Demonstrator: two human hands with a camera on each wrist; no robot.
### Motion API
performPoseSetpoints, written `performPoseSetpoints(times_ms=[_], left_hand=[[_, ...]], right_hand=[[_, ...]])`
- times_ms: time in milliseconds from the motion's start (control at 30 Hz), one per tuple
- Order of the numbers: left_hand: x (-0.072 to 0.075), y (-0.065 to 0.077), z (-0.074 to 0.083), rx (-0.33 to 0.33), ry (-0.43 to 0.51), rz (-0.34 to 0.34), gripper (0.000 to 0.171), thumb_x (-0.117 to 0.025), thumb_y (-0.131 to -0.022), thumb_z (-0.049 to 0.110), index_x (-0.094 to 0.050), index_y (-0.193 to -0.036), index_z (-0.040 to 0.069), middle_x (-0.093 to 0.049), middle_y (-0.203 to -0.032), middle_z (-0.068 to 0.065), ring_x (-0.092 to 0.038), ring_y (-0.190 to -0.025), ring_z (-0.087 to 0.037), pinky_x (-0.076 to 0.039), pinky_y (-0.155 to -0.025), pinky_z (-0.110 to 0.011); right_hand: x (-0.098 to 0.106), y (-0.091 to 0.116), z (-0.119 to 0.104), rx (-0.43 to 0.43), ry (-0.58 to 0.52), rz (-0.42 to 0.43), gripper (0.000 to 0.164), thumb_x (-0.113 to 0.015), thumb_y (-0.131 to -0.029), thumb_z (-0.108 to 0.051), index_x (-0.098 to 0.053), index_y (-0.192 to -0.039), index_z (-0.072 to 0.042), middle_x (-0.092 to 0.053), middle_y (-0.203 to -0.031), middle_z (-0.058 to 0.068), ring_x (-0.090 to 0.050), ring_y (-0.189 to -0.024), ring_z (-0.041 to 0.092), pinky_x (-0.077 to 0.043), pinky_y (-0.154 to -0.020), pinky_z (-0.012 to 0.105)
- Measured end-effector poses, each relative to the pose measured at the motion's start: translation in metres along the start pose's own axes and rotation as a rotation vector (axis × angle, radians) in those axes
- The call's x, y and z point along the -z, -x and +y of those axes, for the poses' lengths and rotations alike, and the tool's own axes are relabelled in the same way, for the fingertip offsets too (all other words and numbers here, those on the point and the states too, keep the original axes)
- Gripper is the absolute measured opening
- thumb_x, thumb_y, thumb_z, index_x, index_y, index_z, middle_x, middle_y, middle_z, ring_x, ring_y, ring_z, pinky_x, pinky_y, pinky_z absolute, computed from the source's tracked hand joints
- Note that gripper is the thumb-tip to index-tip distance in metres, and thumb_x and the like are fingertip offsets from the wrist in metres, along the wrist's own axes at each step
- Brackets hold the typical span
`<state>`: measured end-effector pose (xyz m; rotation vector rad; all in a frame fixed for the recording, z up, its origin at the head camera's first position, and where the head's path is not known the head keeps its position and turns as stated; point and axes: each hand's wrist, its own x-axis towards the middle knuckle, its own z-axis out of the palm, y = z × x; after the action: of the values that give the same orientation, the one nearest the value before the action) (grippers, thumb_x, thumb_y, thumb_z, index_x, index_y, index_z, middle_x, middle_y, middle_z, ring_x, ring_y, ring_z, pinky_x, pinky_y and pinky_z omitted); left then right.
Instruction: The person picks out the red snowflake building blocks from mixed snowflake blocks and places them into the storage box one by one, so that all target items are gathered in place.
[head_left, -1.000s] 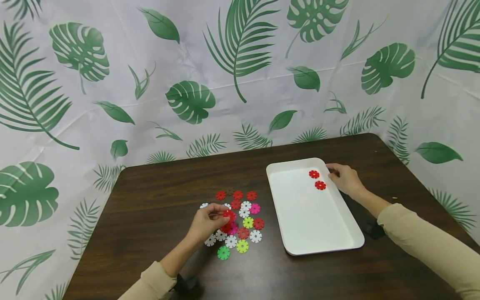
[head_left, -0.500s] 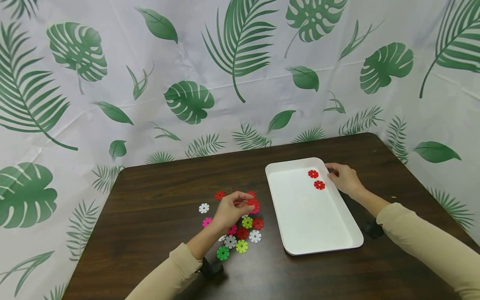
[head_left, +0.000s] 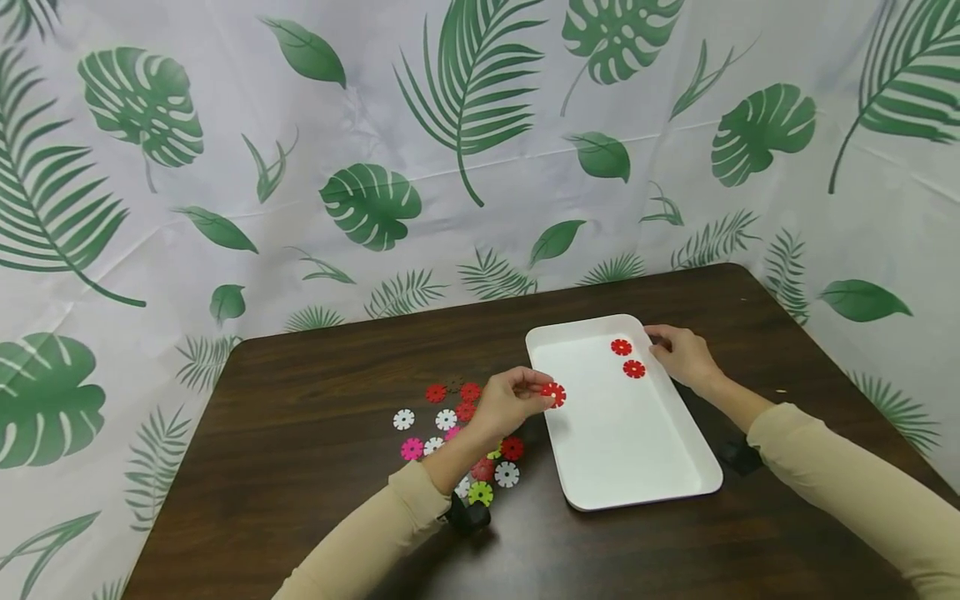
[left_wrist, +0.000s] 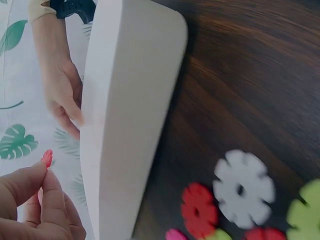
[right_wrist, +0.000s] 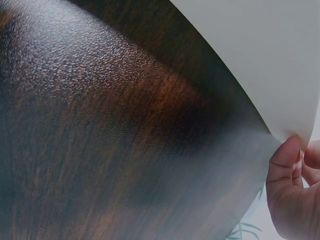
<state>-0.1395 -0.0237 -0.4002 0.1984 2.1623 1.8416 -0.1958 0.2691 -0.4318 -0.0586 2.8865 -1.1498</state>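
Observation:
Between thumb and fingertips, my left hand (head_left: 506,404) pinches a red notched plastic disc (head_left: 555,395) over the left side of a white tray (head_left: 622,454). The left wrist view shows this disc (left_wrist: 47,158) edge-on at the fingertips. Two more red discs (head_left: 633,369) lie flat inside the tray, near its far right corner. At that corner, my right hand (head_left: 686,358) holds the tray's right rim. In the right wrist view, the right thumb and fingers (right_wrist: 285,160) pinch the tray edge (right_wrist: 265,75).
Left of the tray, loose notched discs lie on the dark wooden table (head_left: 322,467): white (head_left: 507,475), yellow-green (head_left: 481,492), pink (head_left: 412,449), red (head_left: 436,392) and brown (head_left: 455,384). My left forearm hides part of them. A leaf-patterned cloth (head_left: 450,233) hangs behind the table.
My left hand has carried the red disc rightward from over the loose discs to over the tray's left side. My right hand stays at the tray's rim.

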Motion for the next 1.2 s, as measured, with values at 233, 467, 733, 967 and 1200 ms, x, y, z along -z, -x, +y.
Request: performPoseSetpoints(times_ms=[233, 467, 733, 967, 1200], left_hand=[[-0.025, -0.015, 0.006, 0.035, 0.025, -0.006, 0.021, -0.070, -0.081, 0.001, -0.067, -0.102, 0.000, -0.064, -0.095, -0.009, -0.061, -0.076, -0.009, -0.053, -0.072, -0.024], [-0.047, -0.025, 0.010, 0.055, 0.007, 0.001, 0.020, -0.072, -0.079, 0.002, -0.069, -0.099, 0.002, -0.064, -0.090, -0.005, -0.060, -0.074, -0.006, -0.052, -0.067, -0.019], [-0.071, -0.035, 0.008, 0.087, 0.026, 0.002, 0.018, -0.073, -0.079, 0.001, -0.070, -0.096, 0.003, -0.064, -0.087, -0.004, -0.060, -0.073, -0.007, -0.054, -0.069, -0.021], [-0.090, -0.041, 0.010, 0.141, 0.024, 0.037, 0.015, -0.074, -0.077, 0.000, -0.070, -0.091, 0.005, -0.063, -0.080, 0.000, -0.057, -0.069, -0.007, -0.054, -0.067, -0.022], [-0.104, -0.051, 0.012, 0.191, 0.030, 0.071, 0.014, -0.073, -0.076, -0.003, -0.069, -0.087, 0.005, -0.062, -0.077, 0.001, -0.056, -0.068, -0.008, -0.056, -0.070, -0.025]], right_hand=[[0.000, 0.001, -0.001, -0.001, 0.015, 0.006, 0.042, -0.052, -0.095, -0.005, -0.044, -0.135, 0.006, -0.055, -0.117, 0.031, -0.060, -0.081, 0.033, -0.055, -0.076, 0.044], [0.000, 0.001, -0.001, -0.015, 0.013, 0.009, 0.042, -0.051, -0.095, -0.005, -0.044, -0.135, 0.005, -0.056, -0.117, 0.030, -0.060, -0.083, 0.033, -0.054, -0.077, 0.045], [0.001, 0.000, -0.002, -0.012, 0.018, 0.008, 0.041, -0.051, -0.095, -0.004, -0.045, -0.134, 0.006, -0.058, -0.106, 0.027, -0.059, -0.077, 0.028, -0.056, -0.074, 0.042], [0.001, 0.000, -0.003, -0.010, 0.023, 0.007, 0.041, -0.052, -0.094, -0.005, -0.046, -0.133, 0.005, -0.059, -0.106, 0.027, -0.058, -0.075, 0.026, -0.057, -0.070, 0.037], [0.002, -0.002, -0.003, 0.001, 0.035, 0.010, 0.039, -0.052, -0.093, -0.002, -0.047, -0.130, 0.009, -0.060, -0.094, 0.024, -0.053, -0.069, 0.023, -0.052, -0.060, 0.027]])
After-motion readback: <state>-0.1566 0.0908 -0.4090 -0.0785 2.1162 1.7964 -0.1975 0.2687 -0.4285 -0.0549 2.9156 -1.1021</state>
